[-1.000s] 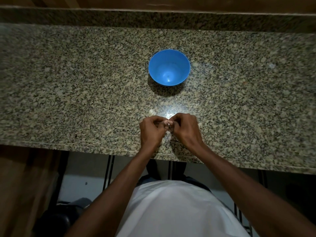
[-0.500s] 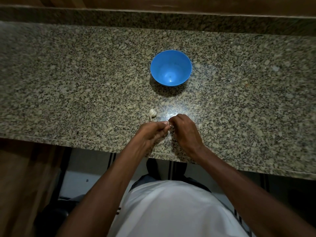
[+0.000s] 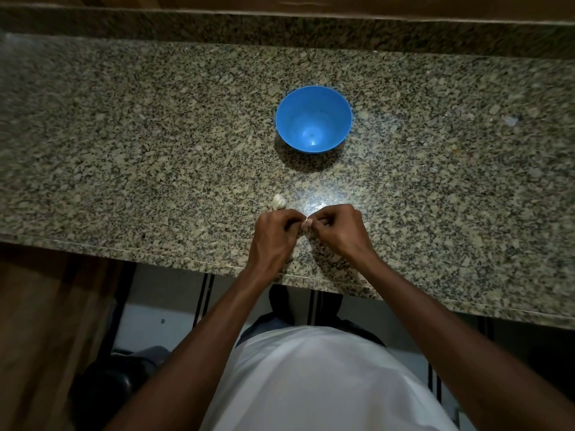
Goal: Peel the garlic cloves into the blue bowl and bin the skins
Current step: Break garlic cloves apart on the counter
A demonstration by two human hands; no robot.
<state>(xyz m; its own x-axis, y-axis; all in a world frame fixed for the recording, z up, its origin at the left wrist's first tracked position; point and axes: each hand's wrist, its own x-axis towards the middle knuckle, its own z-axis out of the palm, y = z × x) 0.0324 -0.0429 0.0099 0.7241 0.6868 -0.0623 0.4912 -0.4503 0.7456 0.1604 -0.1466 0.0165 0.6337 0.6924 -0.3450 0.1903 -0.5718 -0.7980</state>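
A blue bowl stands on the granite counter with nothing visible inside it. Nearer the front edge, my left hand and my right hand meet fingertip to fingertip, both with curled fingers pinching a small garlic clove between them. Only a pale sliver of that clove shows. A piece of unpeeled garlic lies on the counter just beyond my left hand's knuckles.
The counter's front edge runs just under my wrists, with floor below. A raised granite backsplash closes off the far side. A dark round container sits on the floor at lower left.
My left hand's fingers curled back in on the clove after stretching flat half a second ago. The loose garlic by my left knuckles has come into sight.
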